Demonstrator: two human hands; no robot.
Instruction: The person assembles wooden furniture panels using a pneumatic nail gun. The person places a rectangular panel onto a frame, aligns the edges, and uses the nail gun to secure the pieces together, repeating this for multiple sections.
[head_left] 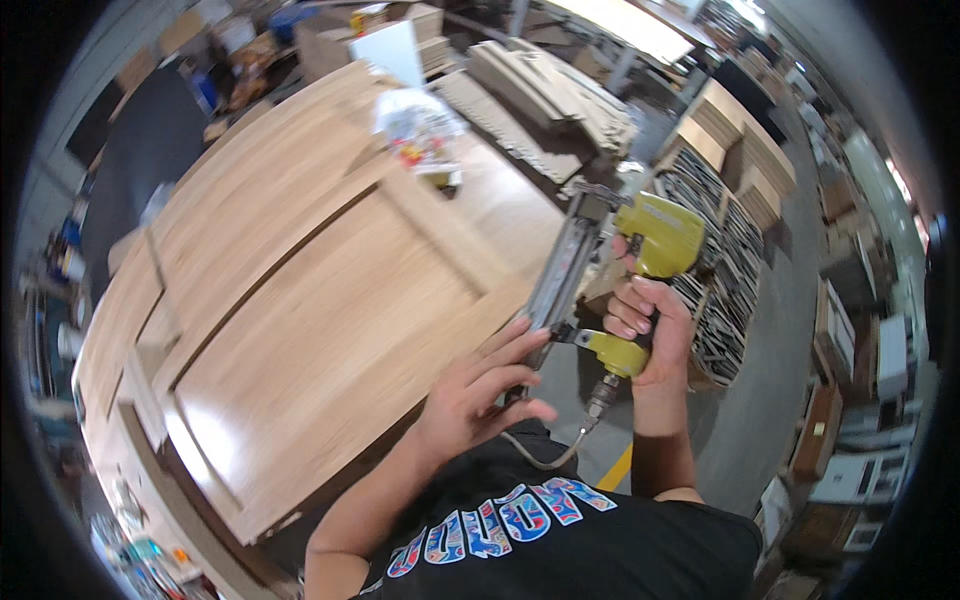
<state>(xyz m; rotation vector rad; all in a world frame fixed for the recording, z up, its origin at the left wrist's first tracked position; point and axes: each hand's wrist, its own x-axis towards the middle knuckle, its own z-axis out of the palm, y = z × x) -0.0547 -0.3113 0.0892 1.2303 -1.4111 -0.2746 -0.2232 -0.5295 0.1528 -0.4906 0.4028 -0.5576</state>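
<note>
Currently your right hand grips the yellow nail gun by its handle, fingers closed, above the wooden door panel. Your left hand fingers its magazine, half-curled. Frame already assembled; nailing not seen.

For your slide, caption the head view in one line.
Right hand grips a yellow nail gun; left hand touches its magazine beside a wooden panel.

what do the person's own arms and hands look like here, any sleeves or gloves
Both forearms are bare, coming up from the lower edge. The left hand and right hand wear no gloves, and no watch or rings show. The nails look fairly long. The black t-shirt, with multicoloured lettering across the chest, leaves the forearms uncovered.
</note>
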